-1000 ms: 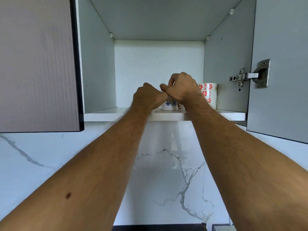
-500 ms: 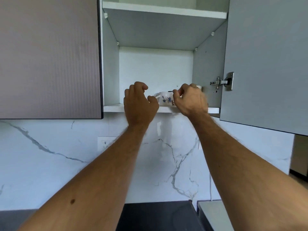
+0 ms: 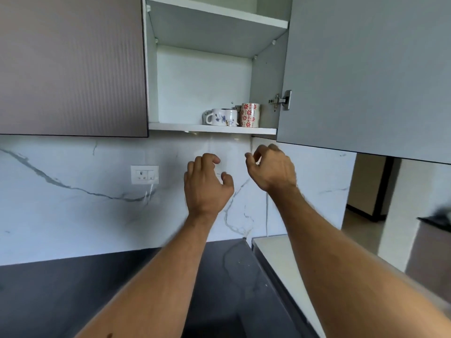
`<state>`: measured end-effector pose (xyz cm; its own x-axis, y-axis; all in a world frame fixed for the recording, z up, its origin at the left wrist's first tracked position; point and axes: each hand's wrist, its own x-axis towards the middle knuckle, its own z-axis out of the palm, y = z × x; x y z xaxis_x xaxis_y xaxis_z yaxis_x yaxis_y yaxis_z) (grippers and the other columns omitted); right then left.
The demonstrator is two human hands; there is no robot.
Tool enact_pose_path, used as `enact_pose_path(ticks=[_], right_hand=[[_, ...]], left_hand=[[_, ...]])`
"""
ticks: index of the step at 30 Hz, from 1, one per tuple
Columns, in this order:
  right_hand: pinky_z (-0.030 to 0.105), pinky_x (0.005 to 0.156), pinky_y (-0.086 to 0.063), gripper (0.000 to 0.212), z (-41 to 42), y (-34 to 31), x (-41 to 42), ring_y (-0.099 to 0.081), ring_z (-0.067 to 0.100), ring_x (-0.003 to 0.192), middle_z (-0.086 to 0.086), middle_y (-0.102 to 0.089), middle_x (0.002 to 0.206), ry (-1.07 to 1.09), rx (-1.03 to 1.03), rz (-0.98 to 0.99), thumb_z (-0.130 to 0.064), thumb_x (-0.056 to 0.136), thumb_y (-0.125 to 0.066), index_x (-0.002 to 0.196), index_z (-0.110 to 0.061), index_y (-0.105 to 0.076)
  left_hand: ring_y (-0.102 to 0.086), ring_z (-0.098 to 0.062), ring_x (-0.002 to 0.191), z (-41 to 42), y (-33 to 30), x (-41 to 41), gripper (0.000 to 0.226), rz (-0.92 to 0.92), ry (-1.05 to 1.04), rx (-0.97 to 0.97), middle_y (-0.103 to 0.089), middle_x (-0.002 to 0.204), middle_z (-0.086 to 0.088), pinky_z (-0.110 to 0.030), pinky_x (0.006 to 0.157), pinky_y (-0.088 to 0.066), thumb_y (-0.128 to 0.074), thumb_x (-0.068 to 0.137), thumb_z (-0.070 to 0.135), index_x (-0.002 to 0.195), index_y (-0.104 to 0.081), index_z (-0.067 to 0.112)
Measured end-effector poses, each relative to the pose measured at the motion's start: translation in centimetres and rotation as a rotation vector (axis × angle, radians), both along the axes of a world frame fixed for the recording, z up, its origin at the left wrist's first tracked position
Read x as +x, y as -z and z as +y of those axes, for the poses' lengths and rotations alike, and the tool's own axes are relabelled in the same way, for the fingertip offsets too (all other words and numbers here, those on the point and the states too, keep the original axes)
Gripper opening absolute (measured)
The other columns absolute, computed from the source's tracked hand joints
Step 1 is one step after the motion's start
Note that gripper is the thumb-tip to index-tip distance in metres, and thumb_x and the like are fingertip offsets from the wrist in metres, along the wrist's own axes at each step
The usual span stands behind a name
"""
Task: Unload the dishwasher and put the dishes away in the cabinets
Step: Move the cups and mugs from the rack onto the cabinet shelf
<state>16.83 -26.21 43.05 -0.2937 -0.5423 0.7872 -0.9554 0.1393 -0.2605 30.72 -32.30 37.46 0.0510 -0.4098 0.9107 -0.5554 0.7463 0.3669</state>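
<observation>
Below the shelf edge [image 3: 212,129], both hands hang loosely curled, clear of the cups [image 3: 223,117]

I can't make out what the dark blurred shape [image 3: 439,215] at the right edge is. A third cup [image 3: 237,109] behind the blue-flowered cup [image 3: 223,117] and red-flowered mug [image 3: 249,115] is mostly hidden. The cabinet door [image 3: 366,69] runs off the frame's top and right.
</observation>
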Motion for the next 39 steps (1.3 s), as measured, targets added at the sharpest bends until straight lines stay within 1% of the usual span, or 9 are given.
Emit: enact_pose_path(ticks=[4, 8, 12, 15, 19, 27, 33, 36, 39], right_hand=[[0.035, 0.071, -0.046, 0.036, 4.2, 2.5, -1.6, -0.062, 0.036, 0.083, 0.007, -0.060, 0.100, 0.059, 0.034, -0.039, -0.048, 0.096, -0.046, 0.094, -0.017, -0.066], [0.032, 0.066, -0.041, 0.036, 8.1, 5.7, -3.7, -0.061, 0.034, 0.080, 0.005, -0.059, 0.100, 0.128, 0.092, -0.096, -0.048, 0.097, -0.045, 0.094, -0.018, -0.065], [0.031, 0.064, -0.037, 0.035, 12.3, 10.7, -5.9, -0.061, 0.033, 0.079, 0.004, -0.058, 0.097, 0.182, 0.161, -0.174, -0.047, 0.097, -0.044, 0.093, -0.018, -0.064], [0.033, 0.066, -0.043, 0.037, 15.5, 14.9, -7.6, -0.063, 0.035, 0.082, 0.006, -0.060, 0.100, 0.220, 0.246, -0.198, -0.049, 0.096, -0.044, 0.092, -0.020, -0.065], [0.037, 0.072, -0.049, 0.037, 20.3, 19.3, -10.9, -0.065, 0.038, 0.085, 0.008, -0.062, 0.102, 0.268, 0.341, -0.217, -0.051, 0.095, -0.045, 0.093, -0.021, -0.067], [0.037, 0.071, -0.051, 0.037, 31.0, 24.5, -17.8, -0.066, 0.037, 0.081, 0.008, -0.062, 0.097, 0.333, 0.423, -0.282, -0.052, 0.095, -0.046, 0.092, -0.021, -0.067], [0.036, 0.071, -0.055, 0.041, 39.3, 28.6, -22.9, -0.065, 0.029, 0.075, 0.006, -0.061, 0.097, 0.398, 0.530, -0.344, -0.053, 0.097, -0.039, 0.093, -0.020, -0.063], [0.037, 0.069, -0.056, 0.040, 43.1, 30.9, -25.0, -0.063, 0.023, 0.070, 0.003, -0.059, 0.092, 0.437, 0.573, -0.400, -0.055, 0.098, -0.036, 0.088, -0.023, -0.058], [0.035, 0.068, -0.057, 0.039, 46.0, 33.0, -26.8, -0.061, 0.017, 0.066, -0.001, -0.056, 0.092, 0.451, 0.588, -0.446, -0.056, 0.099, -0.035, 0.088, -0.026, -0.057]], left_hand=[[-0.054, -0.022, 0.092, 2.9, 2.6, -1.6, 0.033, -0.013, 0.060, 0.037, -0.061, 0.097, 0.005, -0.036, 0.080, -0.047, -0.059, 0.071, 0.025, 0.103, -0.057, 0.017], [-0.055, -0.020, 0.096, 5.5, 5.8, -3.6, 0.032, -0.026, 0.140, 0.133, -0.062, 0.099, 0.005, -0.036, 0.083, -0.048, -0.062, 0.074, 0.020, 0.106, -0.060, 0.020], [-0.054, -0.018, 0.097, 9.0, 11.1, -5.6, 0.033, -0.088, 0.219, 0.250, -0.061, 0.099, 0.006, -0.034, 0.083, -0.048, -0.063, 0.076, 0.018, 0.109, -0.060, 0.022], [-0.054, -0.020, 0.090, 11.9, 16.5, -6.9, 0.032, -0.182, 0.272, 0.273, -0.060, 0.094, 0.003, -0.034, 0.080, -0.047, -0.062, 0.074, 0.017, 0.106, -0.061, 0.019], [-0.053, -0.018, 0.095, 16.6, 21.7, -10.0, 0.034, -0.301, 0.339, 0.370, -0.059, 0.099, 0.006, -0.038, 0.082, -0.048, -0.058, 0.074, 0.018, 0.108, -0.059, 0.023], [-0.052, -0.017, 0.105, 26.5, 24.9, -18.1, 0.035, -0.382, 0.463, 0.478, -0.061, 0.110, 0.004, -0.036, 0.093, -0.047, -0.058, 0.077, 0.017, 0.112, -0.058, 0.019], [-0.052, -0.017, 0.106, 33.4, 29.1, -22.3, 0.032, -0.392, 0.489, 0.644, -0.057, 0.107, 0.007, -0.038, 0.088, -0.049, -0.061, 0.081, 0.019, 0.112, -0.056, 0.026], [-0.053, -0.019, 0.106, 36.4, 31.3, -24.0, 0.031, -0.404, 0.493, 0.706, -0.058, 0.107, 0.004, -0.038, 0.090, -0.048, -0.062, 0.082, 0.016, 0.112, -0.058, 0.023], [-0.055, -0.021, 0.106, 38.9, 33.2, -25.2, 0.032, -0.431, 0.502, 0.722, -0.060, 0.107, 0.002, -0.034, 0.091, -0.045, -0.063, 0.081, 0.012, 0.111, -0.060, 0.020]])
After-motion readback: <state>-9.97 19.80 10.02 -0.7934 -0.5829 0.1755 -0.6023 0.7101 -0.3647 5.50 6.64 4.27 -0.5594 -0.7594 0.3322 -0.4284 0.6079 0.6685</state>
